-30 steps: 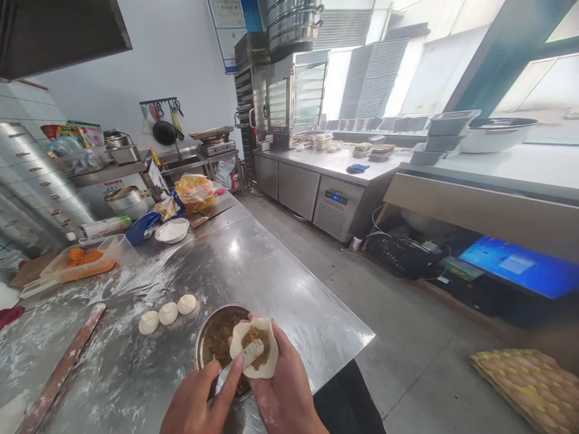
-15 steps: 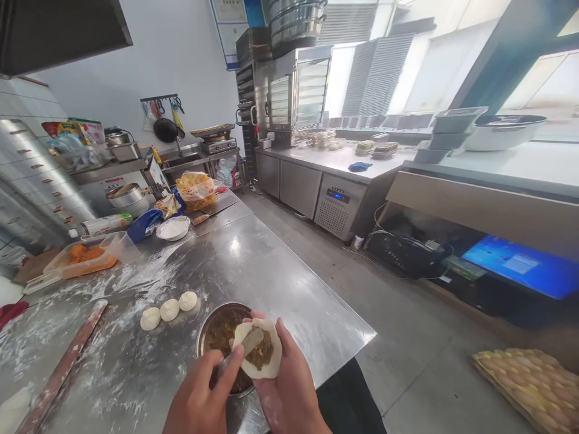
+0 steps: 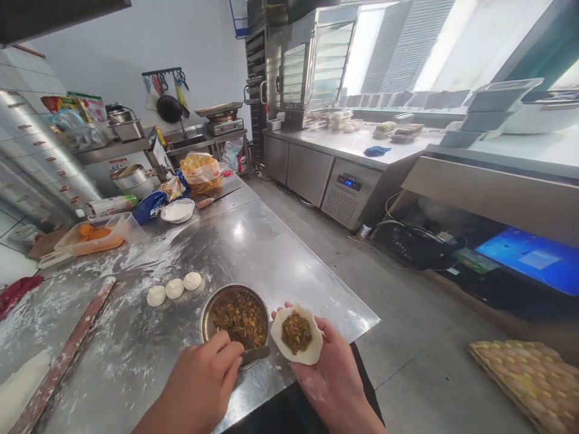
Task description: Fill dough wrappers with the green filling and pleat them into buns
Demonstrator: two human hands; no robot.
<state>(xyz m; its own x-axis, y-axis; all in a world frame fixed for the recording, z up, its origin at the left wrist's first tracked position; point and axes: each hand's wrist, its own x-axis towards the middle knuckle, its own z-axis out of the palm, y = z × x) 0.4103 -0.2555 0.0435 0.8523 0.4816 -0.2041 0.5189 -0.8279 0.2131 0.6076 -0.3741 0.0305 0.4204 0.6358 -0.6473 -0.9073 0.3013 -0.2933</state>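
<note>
My left hand is closed around a small flat spatula, its blade over the near rim of a round metal bowl. Brown chopped filling lies inside the bowl. To the right, my right hand is palm up, cupped under a round dough wrapper. A mound of the same filling sits in the middle of the wrapper, whose edges are unsealed. Three shaped buns stand in a row on the steel table, left of the bowl.
A floury wooden rolling pin lies at the left beside dough. Farther back are a tub of orange food, a bowl of white powder and a yellow bag. Egg trays stand low at the right.
The spatula has come away from the wrapper and moved to the bowl's near rim. My right hand has shifted right with the filled wrapper, away from the bowl.
</note>
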